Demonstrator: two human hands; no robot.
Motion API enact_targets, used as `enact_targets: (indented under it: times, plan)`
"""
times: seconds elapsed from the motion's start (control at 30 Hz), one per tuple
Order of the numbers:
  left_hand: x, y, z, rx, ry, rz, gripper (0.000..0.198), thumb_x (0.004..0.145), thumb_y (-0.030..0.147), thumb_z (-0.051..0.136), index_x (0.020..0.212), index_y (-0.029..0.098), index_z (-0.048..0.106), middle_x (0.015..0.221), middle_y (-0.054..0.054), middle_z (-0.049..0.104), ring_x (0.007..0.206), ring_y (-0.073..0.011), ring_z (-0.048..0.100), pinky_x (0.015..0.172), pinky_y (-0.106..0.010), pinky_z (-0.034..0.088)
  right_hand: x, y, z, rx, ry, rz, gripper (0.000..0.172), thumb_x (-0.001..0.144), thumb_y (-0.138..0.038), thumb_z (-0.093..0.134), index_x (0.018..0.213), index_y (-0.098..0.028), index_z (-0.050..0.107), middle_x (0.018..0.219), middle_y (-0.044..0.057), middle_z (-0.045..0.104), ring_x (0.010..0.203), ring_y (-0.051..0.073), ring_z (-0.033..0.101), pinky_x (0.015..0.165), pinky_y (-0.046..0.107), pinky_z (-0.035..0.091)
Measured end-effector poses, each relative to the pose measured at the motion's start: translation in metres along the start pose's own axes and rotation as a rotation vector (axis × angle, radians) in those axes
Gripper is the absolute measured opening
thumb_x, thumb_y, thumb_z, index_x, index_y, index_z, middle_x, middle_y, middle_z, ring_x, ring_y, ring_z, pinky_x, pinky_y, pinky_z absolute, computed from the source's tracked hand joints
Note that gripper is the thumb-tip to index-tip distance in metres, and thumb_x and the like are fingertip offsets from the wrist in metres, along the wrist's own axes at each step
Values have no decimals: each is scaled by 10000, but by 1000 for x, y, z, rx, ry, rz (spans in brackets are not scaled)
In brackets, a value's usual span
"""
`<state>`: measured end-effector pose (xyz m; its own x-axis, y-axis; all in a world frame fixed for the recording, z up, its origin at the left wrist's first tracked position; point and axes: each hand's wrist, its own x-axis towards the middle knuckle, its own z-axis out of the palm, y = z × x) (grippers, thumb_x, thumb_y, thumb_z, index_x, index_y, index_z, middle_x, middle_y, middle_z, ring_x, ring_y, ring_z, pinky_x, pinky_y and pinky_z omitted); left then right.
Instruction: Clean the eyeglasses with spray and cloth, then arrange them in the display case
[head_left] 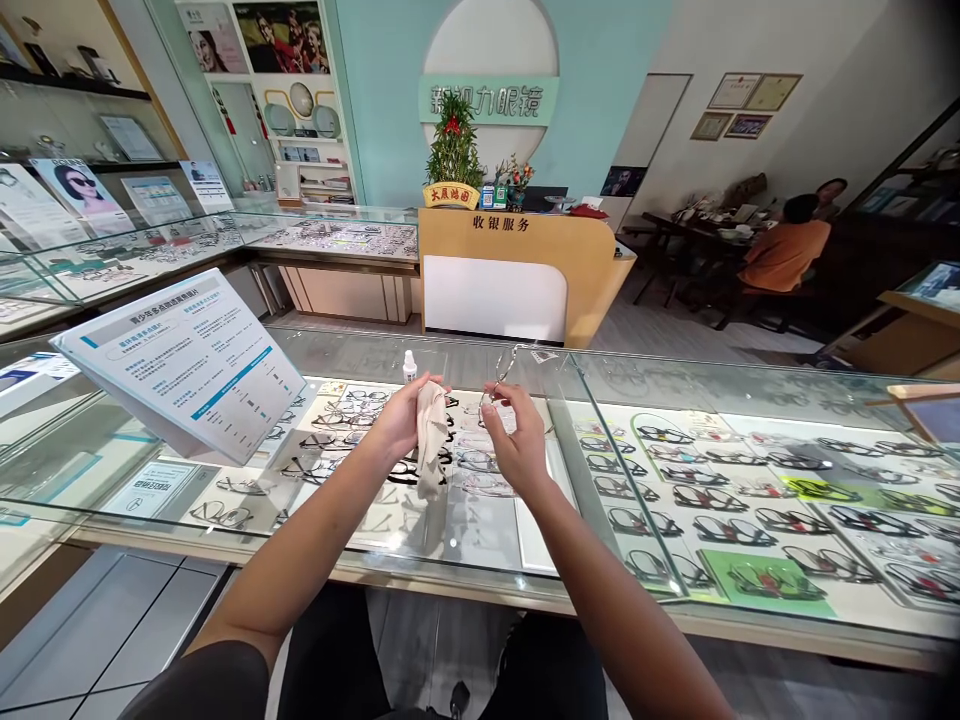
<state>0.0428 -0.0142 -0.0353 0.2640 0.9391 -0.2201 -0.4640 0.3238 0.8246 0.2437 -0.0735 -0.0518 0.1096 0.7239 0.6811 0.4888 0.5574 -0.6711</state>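
Gap between cloth [431, 440] and right hand [519, 437]; bottle [409, 368] beyond left hand [403, 418]; sign [191, 365] farther left.

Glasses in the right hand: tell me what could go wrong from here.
The glasses are held in the fingers of the right hand alone, so they might slip and strike the glass counter.

The upright bottle stands just beyond the left hand, which grips the cloth; a careless push forward could tip it over.
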Motion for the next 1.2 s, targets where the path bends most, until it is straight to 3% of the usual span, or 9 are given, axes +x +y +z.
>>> enact_targets:
  times: [0.13,0.27,0.4,0.5,0.57,0.67,0.97,1.1,1.2]
  plan:
    - [11,-7,-9,279,110,127,444,878,581,827,1145,234,755,1229,-79,785,1106,-247,755,922,-340,584,-1,4,2,-10,9,-7,251,1085,-420,612,1249,-261,716,1246,118,797,1079,280,730,959,485,592]
    - [17,-14,-14,656,195,272,368,1015,506,678,1278,258,748,1536,-111,665,1467,-308,603,1261,-446,434,-1,8,3,-6,24,-18,241,1092,-413,617,1251,-260,714,1267,110,794,1040,267,721,934,481,579]
    - [19,-16,-19,953,252,490,368,1026,482,660,1288,246,767,1500,-159,617,1470,-328,575,1283,-505,424,-2,11,3,0,33,-8,230,1095,-414,620,1235,-263,721,1269,106,790,1008,257,718,911,467,574]
    - [22,-13,-23,1144,395,598,382,1021,461,671,1324,261,791,1582,-187,542,1561,-370,477,1317,-577,372,-3,13,4,-8,38,-2,243,1098,-419,617,1245,-261,727,1265,108,786,998,254,718,902,461,569]
    - [27,-10,-25,1259,465,573,444,1019,481,684,1405,284,781,1733,-190,424,1656,-414,346,1334,-637,322,-3,13,4,-12,36,-3,254,1099,-423,614,1255,-258,728,1274,111,782,1003,255,716,905,462,565]
    - [39,-7,-29,1383,457,477,552,1029,548,671,1525,312,730,1874,-160,265,1727,-443,204,1346,-685,265,-2,14,5,-17,27,1,261,1098,-423,607,1256,-257,731,1277,116,783,1007,259,713,910,466,562]
    - [66,-12,-39,1450,463,426,590,1032,552,645,1563,299,699,1756,-161,525,1689,-466,302,1314,-712,298,1,16,6,-13,10,41,258,1072,-427,614,1226,-260,737,1268,121,786,999,268,710,926,481,560]
    - [56,-3,-39,1316,511,700,549,1031,434,653,1560,295,697,1670,-177,582,1624,-441,419,1301,-704,335,3,14,3,18,23,61,248,1062,-437,623,1197,-264,739,1253,115,785,995,269,712,912,473,545]
    - [40,4,-33,1091,426,1015,537,1062,441,624,1565,264,688,1591,-177,588,1518,-371,552,1273,-594,451,7,10,-2,107,40,115,228,1059,-457,634,1132,-267,736,1231,101,792,978,258,717,902,454,542]
